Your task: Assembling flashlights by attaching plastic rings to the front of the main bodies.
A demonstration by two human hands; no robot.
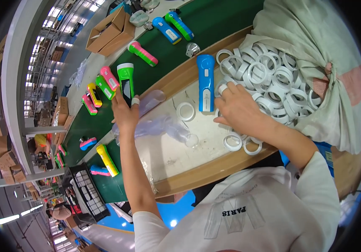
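My left hand (125, 115) is closed round the lower end of a green flashlight (125, 77) with a white head ring and a dark side panel, over the green belt. A white band sits on one of its fingers. My right hand (239, 107) is at the left edge of a heap of white plastic rings (273, 77), its fingers bent round a ring that they partly hide. Just left of it a blue flashlight (206, 84) lies in the tray. A single white ring (186, 111) and clear plastic sleeves (159, 126) lie between my hands.
The tray has a brown rim (197, 174). A pale cloth sack (340, 71) spills the rings. On the green belt (226, 21) lie several flashlights, among them a pink-green one (142, 53) and a yellow one (107, 160). A cardboard box (111, 31) and a black crate (88, 195) stand nearby.
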